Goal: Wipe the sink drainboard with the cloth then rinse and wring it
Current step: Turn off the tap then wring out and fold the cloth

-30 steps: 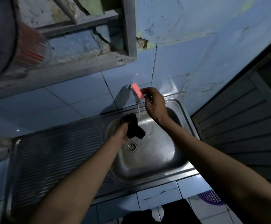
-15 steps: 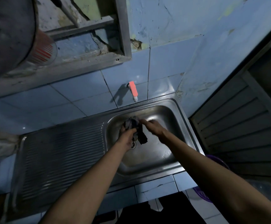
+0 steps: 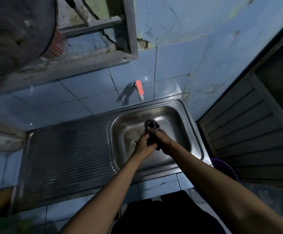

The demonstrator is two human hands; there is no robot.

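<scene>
A dark cloth [image 3: 151, 124] is bunched into a roll above the steel sink basin [image 3: 127, 125]. My left hand [image 3: 143, 146] grips its lower part and my right hand [image 3: 163, 141] grips it just beside, both over the basin near the drain [image 3: 134, 143]. The cloth's upper end sticks out above my fingers. The ribbed drainboard [image 3: 69, 149] lies to the left of the basin. A pink tap [image 3: 139, 89] juts from the tiled wall above the basin, with no water running from it.
A slatted door [image 3: 247, 135] stands close on the right. A purple basket [image 3: 225, 168] sits below the sink's right corner. A shelf frame [image 3: 86, 53] and a large dark round vessel [image 3: 14, 34] hang overhead at the left.
My right hand left the tap and came down to the cloth. The water stopped running. Both hands now grip the cloth, lower over the basin.
</scene>
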